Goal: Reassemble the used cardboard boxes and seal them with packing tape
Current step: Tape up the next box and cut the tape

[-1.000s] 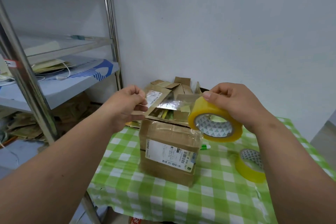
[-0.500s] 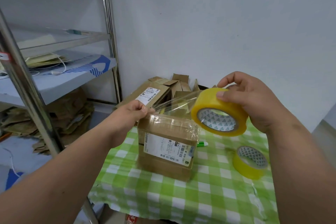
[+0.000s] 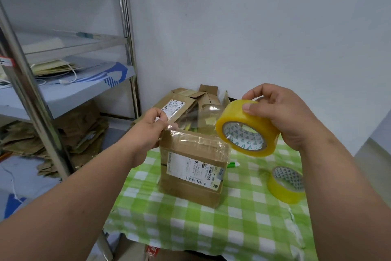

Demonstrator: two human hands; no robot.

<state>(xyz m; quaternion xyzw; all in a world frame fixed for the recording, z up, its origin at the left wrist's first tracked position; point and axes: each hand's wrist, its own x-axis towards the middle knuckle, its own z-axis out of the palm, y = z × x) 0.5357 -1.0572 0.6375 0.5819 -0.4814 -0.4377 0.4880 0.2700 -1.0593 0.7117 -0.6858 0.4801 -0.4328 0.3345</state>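
Down to the box (image 3: 193,165) mid-frame on the desk (image 3: 243,229) came the left hand (image 3: 148,131) pinching tape, right hand (image 3: 281,116) gripping the roll (image 3: 246,131); best keep it tight.

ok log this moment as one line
left hand: pinches tape end at box top edge | right hand: holds tape roll | strip not yet cut

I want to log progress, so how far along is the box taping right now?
Done: the cardboard box on the table is closed, clear tape already across its top. In hand: the right hand grips the tape roll while the left hand pinches the pulled strip at the box's corner. Left: pressing it down, cutting, and the flattened boxes behind.
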